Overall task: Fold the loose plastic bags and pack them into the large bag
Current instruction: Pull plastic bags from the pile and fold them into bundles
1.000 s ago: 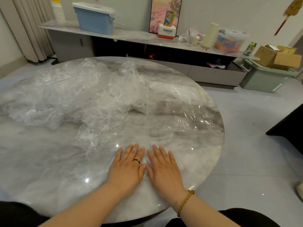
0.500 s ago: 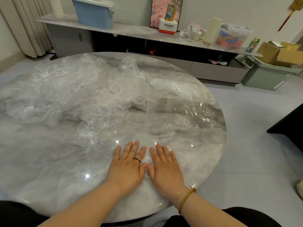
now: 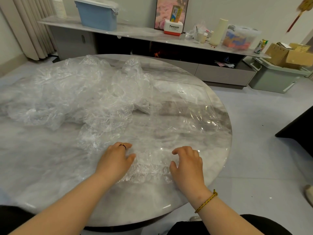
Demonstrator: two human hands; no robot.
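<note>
A clear crumpled plastic bag [image 3: 149, 167] lies bunched on the round marble table [image 3: 226, 153] near its front edge. My left hand [image 3: 116, 160] grips the bag's left side with curled fingers. My right hand [image 3: 187, 164] grips its right side the same way, a hand's width from the left one. A heap of loose clear bags [image 3: 76, 95] covers the table's far left half. A larger flat clear bag [image 3: 186, 114] with a small white label [image 3: 181, 91] lies spread over the right half, partly under the bunched bag.
Behind the table runs a low sideboard [image 3: 152, 35] with a blue bin [image 3: 98, 14], a boxed item and jars. A green crate [image 3: 274, 78] with cardboard boxes stands on the floor at the right. Dark furniture [image 3: 299, 131] juts in at the right edge.
Both hands lay flat side by side on the plastic; now they have moved apart and curled their fingers, and the bag has bunched up between them.
</note>
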